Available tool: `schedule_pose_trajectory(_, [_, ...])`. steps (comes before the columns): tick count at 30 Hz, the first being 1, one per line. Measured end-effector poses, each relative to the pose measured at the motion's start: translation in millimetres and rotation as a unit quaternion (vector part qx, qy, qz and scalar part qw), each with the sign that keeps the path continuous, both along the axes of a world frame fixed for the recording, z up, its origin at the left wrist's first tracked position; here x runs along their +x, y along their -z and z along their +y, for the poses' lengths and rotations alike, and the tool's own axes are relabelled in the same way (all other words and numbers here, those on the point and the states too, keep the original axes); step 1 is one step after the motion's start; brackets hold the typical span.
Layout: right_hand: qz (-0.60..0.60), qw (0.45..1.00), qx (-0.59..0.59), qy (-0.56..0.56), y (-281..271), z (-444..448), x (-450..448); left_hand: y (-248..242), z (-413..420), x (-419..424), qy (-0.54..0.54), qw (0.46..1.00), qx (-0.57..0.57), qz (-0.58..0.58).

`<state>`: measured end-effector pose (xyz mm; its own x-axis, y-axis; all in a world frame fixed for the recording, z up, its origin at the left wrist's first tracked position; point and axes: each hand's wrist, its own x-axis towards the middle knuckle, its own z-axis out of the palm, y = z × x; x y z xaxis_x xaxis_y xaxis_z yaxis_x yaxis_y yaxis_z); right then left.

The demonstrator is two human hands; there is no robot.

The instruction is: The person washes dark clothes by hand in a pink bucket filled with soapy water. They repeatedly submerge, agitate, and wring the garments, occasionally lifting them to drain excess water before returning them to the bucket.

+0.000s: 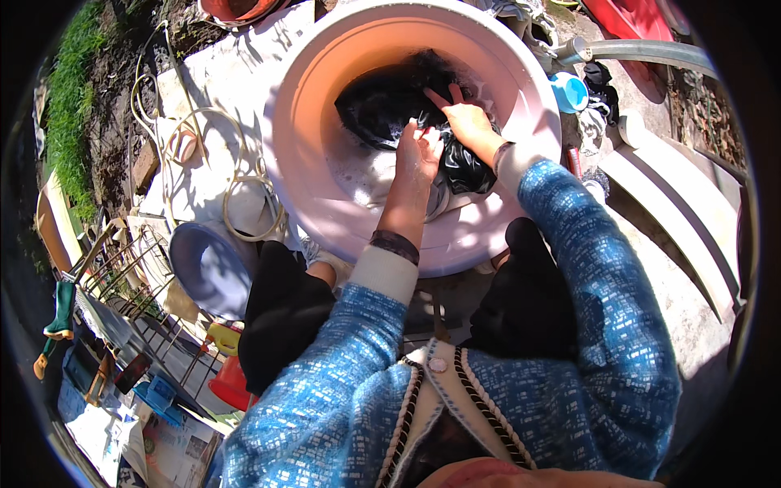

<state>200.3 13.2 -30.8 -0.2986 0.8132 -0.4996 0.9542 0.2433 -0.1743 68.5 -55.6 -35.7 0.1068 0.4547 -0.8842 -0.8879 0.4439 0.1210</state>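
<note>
A large pink plastic washtub [305, 201] stands before me between my knees, with soapy water and wet laundry inside. Black wet fabric [378, 113] spreads across the water, and a glossy black bunch of it [467, 165] lies under my right hand. My right hand [468, 122] rests on this fabric with its fingers spread. Close beside it, my left hand [422, 149] is raised over the laundry, fingers curled; whether cloth is pinched in them is hidden. Pale grey cloth [438, 198] shows below the left hand, near white suds [366, 183].
A blue-purple basin [210, 268] tilts by my left knee, near a looped pale hose [241, 146]. Right of the tub are a light-blue cup [568, 93], a grey pipe [647, 50] and curved white panels [677, 195]. A rusty wire rack [143, 274] stands at left.
</note>
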Motion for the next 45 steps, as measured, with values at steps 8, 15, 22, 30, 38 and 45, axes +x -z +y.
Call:
schedule_pose_trajectory(8, [0.254, 0.966, 0.001, 0.048, -25.1, 5.1, 2.7, -0.5, 14.4, -10.3, -0.046, 0.994, 0.095, 0.000])
schedule_pose_trajectory(15, [0.388, 0.907, -0.149, -0.071, -137.2, -47.8, -25.6, -67.8, 2.9, -41.2, -0.004, 0.981, 0.172, -0.086])
schedule_pose_trajectory(22, [0.222, 0.963, 0.073, 0.135, -115.9, 16.8, -47.5, -39.5, 1.3, 5.8, -0.077, 0.981, 0.162, -0.069])
schedule_pose_trajectory(30, [0.345, 0.935, 0.026, 0.072, -99.5, -15.4, -40.6, -39.7, 6.5, -17.7, -0.141, 0.985, 0.100, 0.001])
schedule_pose_trajectory(38, [0.118, 0.979, 0.109, 0.129, -14.7, 5.1, 1.9, -61.5, 32.9, -30.6, 0.005, 0.952, 0.009, 0.305])
schedule_pose_trajectory(45, [0.025, 0.998, -0.037, 0.040, 26.2, 25.0, -11.9, -5.3, 3.9, -9.2, -0.017, 0.982, -0.024, 0.186])
